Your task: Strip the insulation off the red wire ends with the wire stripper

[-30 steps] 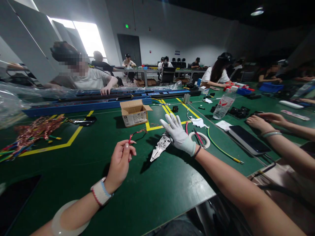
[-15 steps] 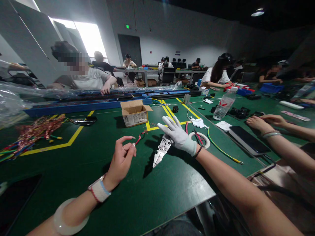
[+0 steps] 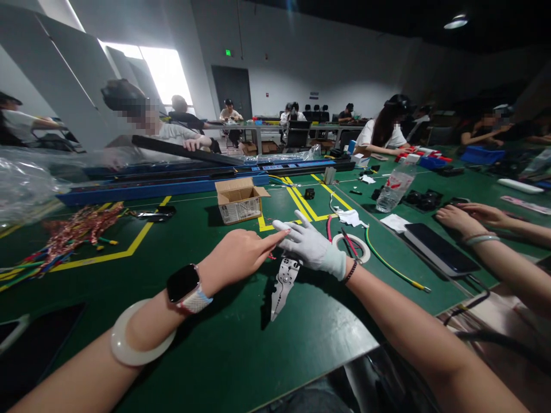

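Note:
My left hand [image 3: 236, 261], bare, with a watch and a pale bangle on its arm, reaches across to my right hand. Its index finger touches the gloved fingertips. Below it pokes out a bit of red wire [image 3: 272, 256], held in the curled fingers; the rest of the wire is hidden. My right hand [image 3: 312, 244] wears a white glove and holds silver wire strippers [image 3: 284, 281], jaws pointing down toward me. Several gloved fingers are stretched out, and the tool's handles are hidden under the palm. Beyond both hands stands an open cardboard box [image 3: 239, 207].
Stripped copper wires [image 3: 86, 229] lie in a heap at left. To the right are a white tape roll [image 3: 364, 248], a green-yellow cable [image 3: 391, 264], a water bottle [image 3: 396, 184], a phone [image 3: 441, 246] and a neighbour's hands [image 3: 456, 221]. Long blue housings [image 3: 163, 186] run across the back.
My left hand has moved right and turned over, bringing its finger to the glove. The strippers' jaws have swung slightly toward me. Across the table, a person has lifted a long dark bar.

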{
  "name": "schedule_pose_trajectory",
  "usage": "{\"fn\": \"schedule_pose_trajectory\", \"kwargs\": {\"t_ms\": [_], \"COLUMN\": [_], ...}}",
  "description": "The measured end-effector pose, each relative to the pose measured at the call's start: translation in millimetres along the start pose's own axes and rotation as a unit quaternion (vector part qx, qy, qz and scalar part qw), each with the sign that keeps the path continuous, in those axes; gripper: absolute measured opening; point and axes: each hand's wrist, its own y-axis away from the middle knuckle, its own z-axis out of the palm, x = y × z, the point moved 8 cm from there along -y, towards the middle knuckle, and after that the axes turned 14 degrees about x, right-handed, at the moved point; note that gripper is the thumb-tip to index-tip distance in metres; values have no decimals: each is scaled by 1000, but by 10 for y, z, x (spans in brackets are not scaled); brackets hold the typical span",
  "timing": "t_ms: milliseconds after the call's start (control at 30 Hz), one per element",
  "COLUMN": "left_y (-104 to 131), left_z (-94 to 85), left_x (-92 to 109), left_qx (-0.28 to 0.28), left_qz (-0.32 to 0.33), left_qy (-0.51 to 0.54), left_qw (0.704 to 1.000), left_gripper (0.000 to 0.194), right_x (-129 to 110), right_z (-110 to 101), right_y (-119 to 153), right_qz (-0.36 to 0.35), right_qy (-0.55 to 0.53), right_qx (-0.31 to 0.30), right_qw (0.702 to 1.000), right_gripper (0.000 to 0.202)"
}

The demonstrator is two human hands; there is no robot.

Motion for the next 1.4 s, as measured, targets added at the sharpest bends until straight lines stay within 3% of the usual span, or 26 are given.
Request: {"fn": "schedule_pose_trajectory", "kwargs": {"t_ms": [100, 167, 267, 333, 533, 633, 867, 1067, 1233, 1400], "left_y": [34, 83, 196, 263, 362, 376, 454, 694, 831, 873], "left_z": [-7, -3, 85, 146, 239, 223, 191, 286, 488, 565], "left_x": [-24, -99, -266, -349, -471, -483, -452, -398, -289, -293], "left_qx": [9, 25, 46, 69, 126, 150, 150, 186, 162, 165], "left_qz": [-36, -100, -226, -277, -344, -352, -351, -390, -399, -412], "left_qy": [74, 167, 314, 373, 482, 518, 517, 482, 464, 461], "left_qw": [997, 981, 921, 883, 796, 765, 766, 762, 774, 768], "left_gripper": [43, 39, 34, 28, 24, 23, 23, 25, 26, 26], "right_x": [7, 38, 135, 235, 537, 577, 594, 511, 436, 472], "right_z": [-24, -54, -98, -126, -224, -260, -333, -453, -415, -242], "right_y": [-4, -11, -5, 22, 182, 216, 178, 157, 148, 147], "right_qz": [4, 12, 35, 66, 220, 257, 250, 242, 237, 246], "right_qy": [1, 1, -9, -23, -65, -57, 29, 66, 95, 92], "right_qx": [5, 10, 12, 19, 104, 133, 150, 156, 99, 37], "right_qw": [1000, 1000, 999, 997, 968, 955, 956, 955, 962, 964], "right_gripper": [49, 51, 56, 57, 46, 41, 51, 49, 55, 51]}}
